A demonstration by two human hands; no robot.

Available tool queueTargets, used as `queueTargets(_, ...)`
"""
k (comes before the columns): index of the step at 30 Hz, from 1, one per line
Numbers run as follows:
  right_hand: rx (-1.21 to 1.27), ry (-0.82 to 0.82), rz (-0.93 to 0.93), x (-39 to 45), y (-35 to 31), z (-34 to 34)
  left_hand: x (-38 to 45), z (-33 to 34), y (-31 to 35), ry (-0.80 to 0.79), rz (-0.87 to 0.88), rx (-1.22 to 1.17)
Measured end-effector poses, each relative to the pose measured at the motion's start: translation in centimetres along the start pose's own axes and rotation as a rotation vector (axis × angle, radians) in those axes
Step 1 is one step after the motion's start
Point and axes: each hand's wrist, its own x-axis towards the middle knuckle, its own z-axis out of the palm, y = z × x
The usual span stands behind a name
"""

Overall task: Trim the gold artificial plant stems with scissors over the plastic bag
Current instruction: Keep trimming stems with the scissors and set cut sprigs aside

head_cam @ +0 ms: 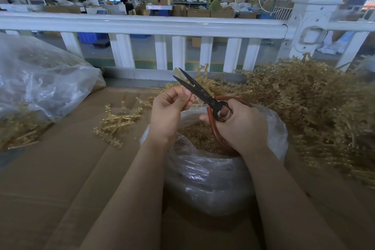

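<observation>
My right hand (241, 126) grips the red handles of the black scissors (194, 89), whose blades stand apart and point up-left. My left hand (169, 110) pinches a gold stem (199, 77) right at the blades; the stem runs up behind the scissors. Both hands hover over the open clear plastic bag (207, 176), which holds gold trimmings (200, 138).
A big heap of gold stems (308, 107) lies on the right. Several loose gold stems (115, 124) lie on the cardboard surface (60, 178) to the left. A large clear bag (40, 83) with gold pieces sits far left. A white railing (142, 24) runs behind.
</observation>
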Motion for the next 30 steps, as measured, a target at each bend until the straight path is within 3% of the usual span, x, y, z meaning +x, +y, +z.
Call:
queueTargets(7,0.048,-0.022,0.027,0.05,0.22,0.16,0.03,-0.08,-0.14,-0.004,-0.019,0.009)
queueTargets(19,0.730,-0.110,0.239,0.43,0.03,0.42,-0.01,0.20,-0.62,-0.141,-0.098,0.124)
queueTargets(30,0.690,-0.136,0.208,0.37,-0.03,0.54,-0.11,0.43,-0.13,-0.080,-0.169,-0.001)
